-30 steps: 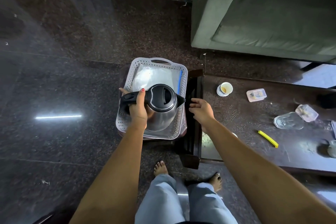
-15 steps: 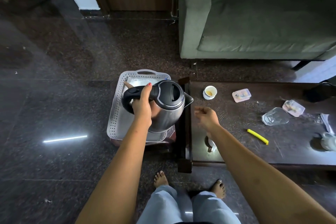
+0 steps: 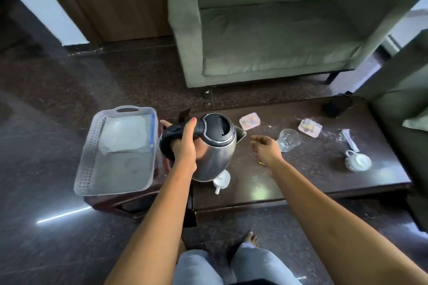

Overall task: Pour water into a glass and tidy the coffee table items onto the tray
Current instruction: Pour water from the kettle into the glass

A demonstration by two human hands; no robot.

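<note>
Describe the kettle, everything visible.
The kettle has a shiny steel body, a black plastic lid, shut, and a black handle. Its short spout points right, toward the glass. It is roughly upright over the left end of the coffee table, apparently lifted; the left hand grips its handle. Its base hides part of a white cup.

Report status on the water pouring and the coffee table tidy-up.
Done: nothing visible; the glass lies on its side, and the tray holds just a pale sheet and blue strip. In hand: the left hand holds the kettle over the coffee table; the right hand, open, is near the glass. Left: stand the glass, pour, load the tray.
</note>
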